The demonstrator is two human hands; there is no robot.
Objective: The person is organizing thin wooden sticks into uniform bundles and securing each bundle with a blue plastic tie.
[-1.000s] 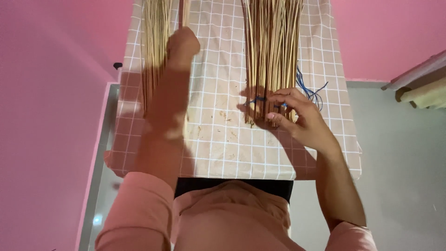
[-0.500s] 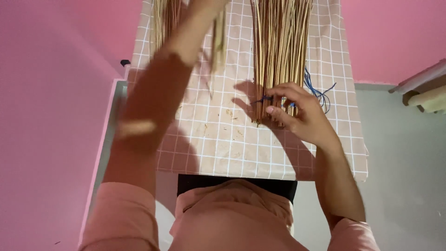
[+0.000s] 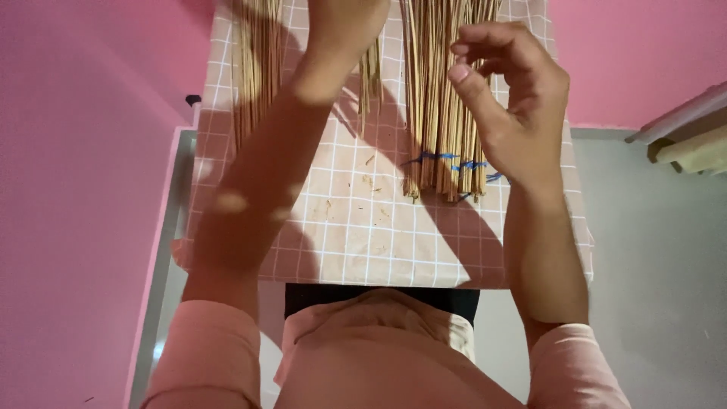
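My left hand (image 3: pixel 344 30) reaches to the far end of the table and is closed on a thin bunch of straw-coloured sticks (image 3: pixel 370 76), which hangs down from it between two piles. To its left lies a loose pile of sticks (image 3: pixel 257 76). To its right lies a thicker stick bundle (image 3: pixel 432 113), bound near its front end with blue string (image 3: pixel 447 157). My right hand (image 3: pixel 515 98) hovers just above and to the right of that bundle. Its fingers are curled and apart and hold nothing.
The sticks lie on a small table with a pink checked cloth (image 3: pixel 363 242), scattered with small stick crumbs. Pink walls stand to the left and behind. Grey floor (image 3: pixel 659 265) lies to the right, where a wooden piece of furniture (image 3: pixel 681 136) juts in.
My right hand has let go of the tied end of the bundle and lifted above it. My left hand has carried a thin bunch from the left pile towards the middle.
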